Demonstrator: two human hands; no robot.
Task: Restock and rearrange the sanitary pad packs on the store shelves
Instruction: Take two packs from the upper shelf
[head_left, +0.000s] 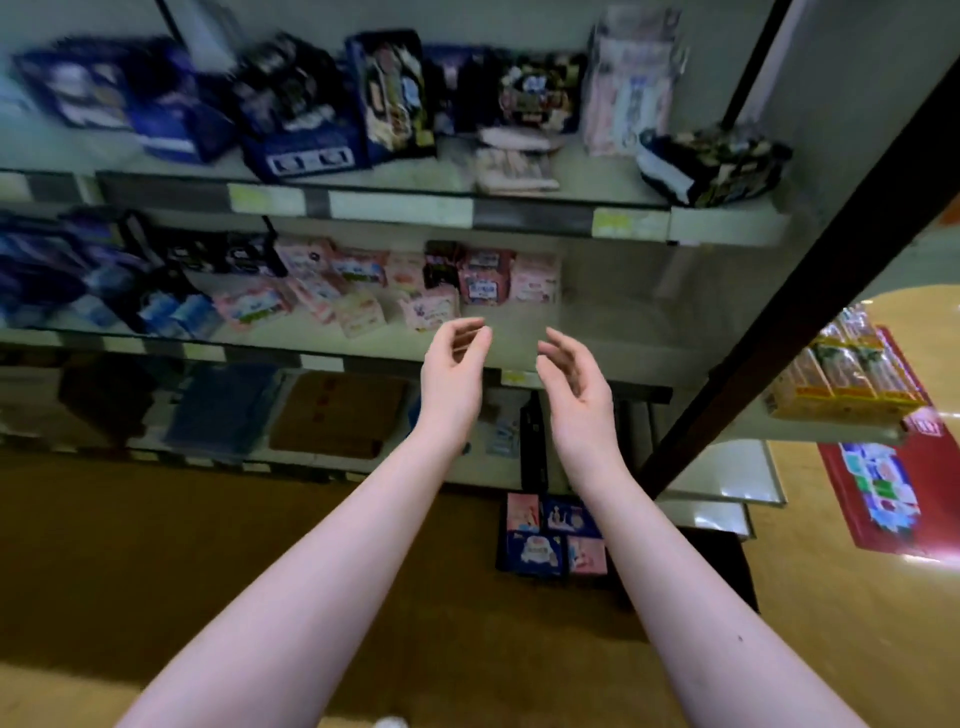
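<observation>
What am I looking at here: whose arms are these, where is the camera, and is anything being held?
No machine here: these are a person's bare arms, filmed by one wide camera worn on the head, looking forward and down. The left hand and right hand hover before the middle shelf, fingers loosely curled, holding nothing. Small pink packs sit on that shelf; dark blue packs stand on the top shelf. More packs on the floor lie below. The picture is blurred, so labels cannot be read.

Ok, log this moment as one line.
left hand: open, empty | right hand: open, empty | both before middle shelf | pink packs on it, not touched
</observation>
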